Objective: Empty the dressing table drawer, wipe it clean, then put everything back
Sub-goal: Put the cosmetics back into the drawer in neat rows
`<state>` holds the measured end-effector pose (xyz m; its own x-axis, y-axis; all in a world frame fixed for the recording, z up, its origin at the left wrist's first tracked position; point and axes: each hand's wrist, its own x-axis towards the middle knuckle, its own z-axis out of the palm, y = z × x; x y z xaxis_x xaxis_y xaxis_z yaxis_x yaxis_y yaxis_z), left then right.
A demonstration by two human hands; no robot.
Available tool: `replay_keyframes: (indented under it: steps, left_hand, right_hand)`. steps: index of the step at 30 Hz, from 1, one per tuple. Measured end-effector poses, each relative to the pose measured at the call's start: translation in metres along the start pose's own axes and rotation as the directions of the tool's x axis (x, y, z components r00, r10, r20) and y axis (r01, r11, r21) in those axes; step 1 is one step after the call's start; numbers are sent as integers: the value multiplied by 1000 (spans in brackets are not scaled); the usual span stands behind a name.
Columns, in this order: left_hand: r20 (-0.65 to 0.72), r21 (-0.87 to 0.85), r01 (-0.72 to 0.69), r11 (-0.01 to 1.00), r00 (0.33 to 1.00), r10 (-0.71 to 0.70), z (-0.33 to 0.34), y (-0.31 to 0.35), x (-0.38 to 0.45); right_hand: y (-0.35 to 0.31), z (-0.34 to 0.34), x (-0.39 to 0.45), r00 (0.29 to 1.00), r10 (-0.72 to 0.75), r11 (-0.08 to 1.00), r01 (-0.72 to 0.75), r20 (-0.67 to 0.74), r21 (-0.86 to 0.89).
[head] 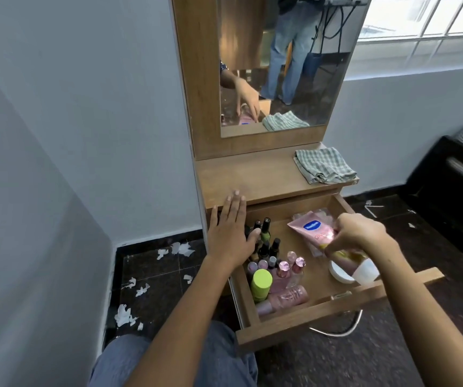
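**Drawer: full, cloth idle**

While R fingers (344,241) pinch a pink tube (312,231) at mid-drawer, L hand (228,233) lies flat, fingers spread, holding nothing, on the far-left rim beside nail polish bottles (265,236). Drawer (294,328) pulled out, packed w/ bottles and a white jar (339,273). Either emptying is barely begun or refilling is nearly done; can't tell. Checked cloth (325,169) folded on tabletop, far right. Paper scraps (125,315) on dark floor, left.

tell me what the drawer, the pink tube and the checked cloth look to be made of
Drawer: wood or wood-look laminate board, matte, with a printed-looking grain. Pink tube in the right hand: soft plastic, glossy, with highlights and a white cap. Checked cloth: woven fabric, matte, lying in soft folds.
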<state>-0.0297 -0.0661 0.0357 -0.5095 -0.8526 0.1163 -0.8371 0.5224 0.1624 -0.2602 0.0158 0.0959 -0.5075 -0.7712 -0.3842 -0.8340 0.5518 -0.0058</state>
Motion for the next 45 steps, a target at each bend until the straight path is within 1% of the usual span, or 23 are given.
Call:
replay_keyframes:
  steps: [3, 7, 11, 14, 18, 21, 25, 31, 36, 38, 42, 45]
  left_hand:
    - [1, 1, 0, 1000, 1000, 0, 1, -1, 1]
    - [3, 4, 7, 1000, 1000, -7, 1, -2, 1]
    - [-6, 0, 4, 1000, 1000, -4, 2, -2, 1]
    - [-13, 0, 6, 1000, 1000, -6, 2, -1, 1]
    - [-18, 8, 9, 1000, 1000, -9, 3, -1, 1]
    - [-13, 14, 16, 1000, 1000, -16, 3, -1, 1]
    - [-12, 11, 20, 1000, 1000, -20, 3, 1, 1]
    - [15, 6, 24, 1000, 1000, -24, 1, 1, 1]
    - [48, -2, 24, 1000, 999, -24, -2, 1, 0]
    - [58, -6, 23, 1000, 998, -22, -3, 1, 0]
    - [85, 1, 19, 1000, 996, -19, -7, 2, 1]
    - [157, -4, 14, 1000, 988, -14, -17, 2, 4]
  right_hand:
    - [-13, 15, 7, 1000, -6, 1000, 7, -23, 29]
    - [-26, 40, 13, 994, -2, 995, 13, -107, 98]
    - [-26, 57, 14, 985, -16, 979, 50, -173, 198]
    - [-17, 63, 12, 963, -45, 951, 122, -265, 283]
    - [-7, 75, 10, 931, -149, 916, 256, -333, 308]
    - [-5, 85, 10, 906, -176, 891, 313, -384, 330]
    - [-8, 89, 9, 894, -121, 871, 304, -431, 386]
    - [-5, 93, 14, 913, -59, 869, 246, -404, 429]
    - [-4, 95, 20, 909, -7, 878, 206, -417, 433]
    - [-4, 94, 20, 899, 11, 881, 199, -438, 430]
    - [-4, 89, 18, 851, 75, 859, 210, -519, 468]
    - [-4, 84, 14, 833, 89, 848, 225, -547, 480]
